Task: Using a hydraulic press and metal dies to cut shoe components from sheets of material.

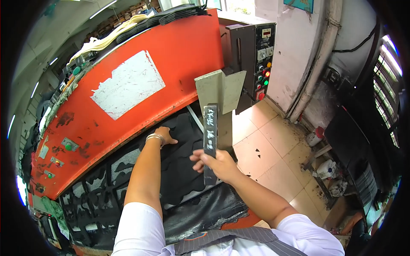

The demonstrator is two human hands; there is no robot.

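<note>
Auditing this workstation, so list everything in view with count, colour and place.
bar: 1, black with white marks, in right hand
sheets: several, black, beneath left hand
machine beam: 1, orange, upper left to centre
control panel: 1, black, right of beam
stacked pieces: many, black and pale yellow, atop beam
plates: at least 2, beige-grey, left below panel
pipe: 1, whitish, right wall
tiled floor: 1, pale, right
containers: at least 2, white, far right
ceiling lights: several, white, upper left
left hand: 1, bare, on sheets
right hand: 1, bare, around bar
sleeves: 2, white, lower edge
striped garment: 1, grey, lower edge
</note>
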